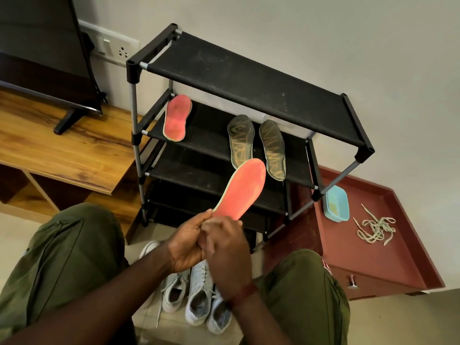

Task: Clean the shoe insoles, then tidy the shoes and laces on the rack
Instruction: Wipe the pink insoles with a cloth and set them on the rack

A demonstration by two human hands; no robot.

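Both my hands grip the heel end of a coral-red insole [245,188] held up in front of the black shoe rack [249,78]. My left hand [189,242] pinches its edge with thumb on top; my right hand [227,247] wraps round the heel from the right. A second coral-red insole [176,118] leans on the rack's second shelf at the left. Two dark, dirty insoles [241,139] [273,149] lean side by side further right on that shelf. Several white sneakers [199,302] stand on the floor between my knees. Loose pale laces [375,227] lie on the red-brown cabinet.
A light-blue basin [336,204] sits on the red-brown cabinet [398,257] right of the rack. A wooden TV unit [62,150] with a television [44,53] stands to the left. A wall socket [112,48] is behind the rack.
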